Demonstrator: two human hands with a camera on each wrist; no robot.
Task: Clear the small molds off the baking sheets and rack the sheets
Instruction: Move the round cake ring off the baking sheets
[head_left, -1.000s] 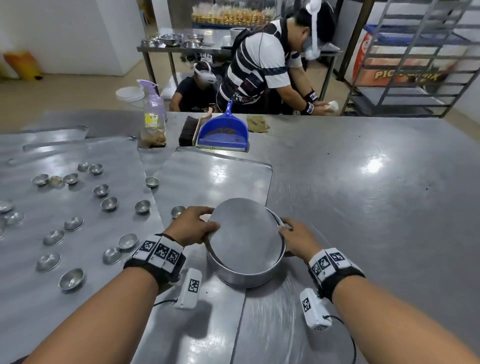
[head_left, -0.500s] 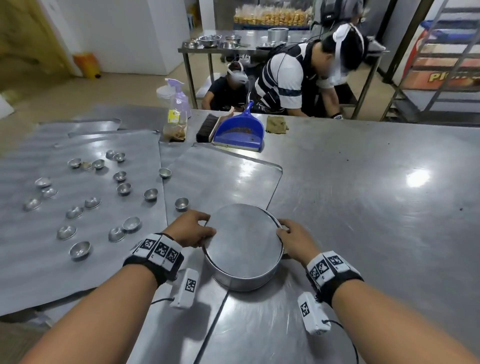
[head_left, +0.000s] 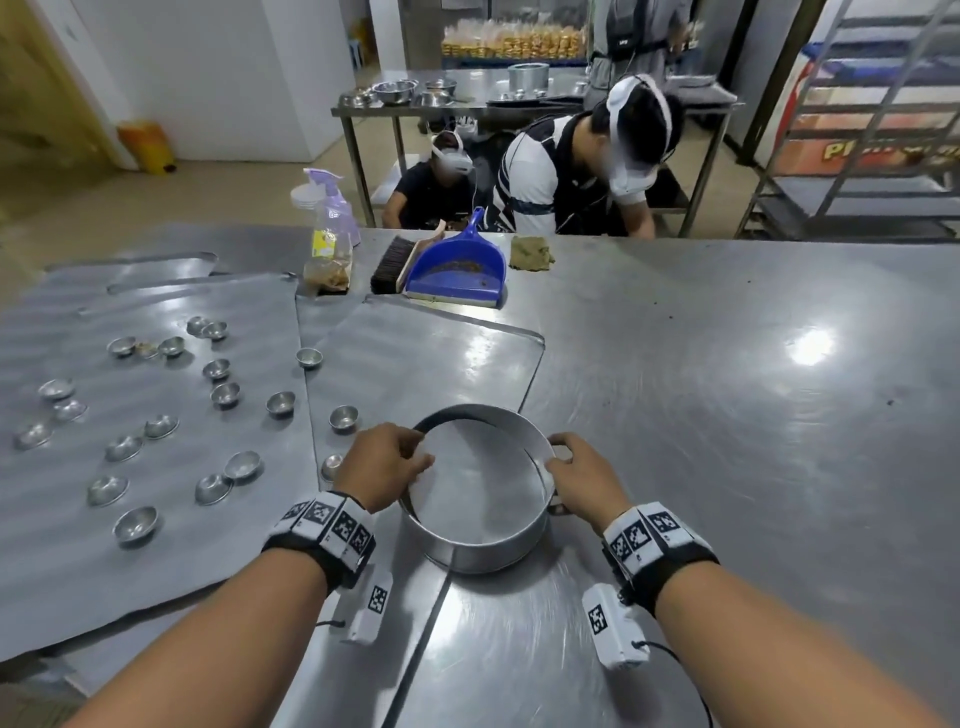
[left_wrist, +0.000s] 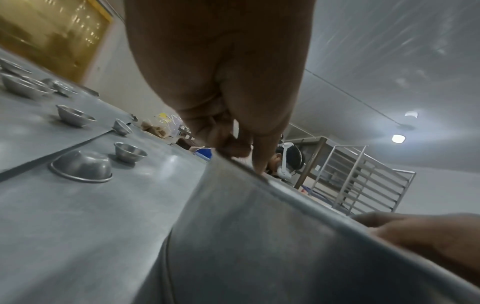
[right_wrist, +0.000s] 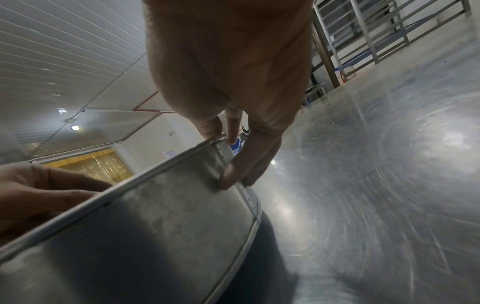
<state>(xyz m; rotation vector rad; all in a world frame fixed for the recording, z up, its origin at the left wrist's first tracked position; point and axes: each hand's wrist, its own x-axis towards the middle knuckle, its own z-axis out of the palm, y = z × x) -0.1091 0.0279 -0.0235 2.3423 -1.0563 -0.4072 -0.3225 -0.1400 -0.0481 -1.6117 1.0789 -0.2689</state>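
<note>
Near the counter's front edge, the left hand and right hand grip a round pan's rim, fingers curled round it.

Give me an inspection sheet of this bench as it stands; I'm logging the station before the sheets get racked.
Surface: steel table, scuffed, a few dark crumbs.
Job's things: small molds scattered over the left baking sheet; a few more on the middle baking sheet; rack at far right.
Clutter: round pan, blue dustpan, brush, spray bottle, rag.
Grippers: left hand and right hand grip the pan's rim on opposite sides.
Cables: thin leads at both wrist cameras.
Surroundings: two people behind the table; a second table with bowls.
</note>
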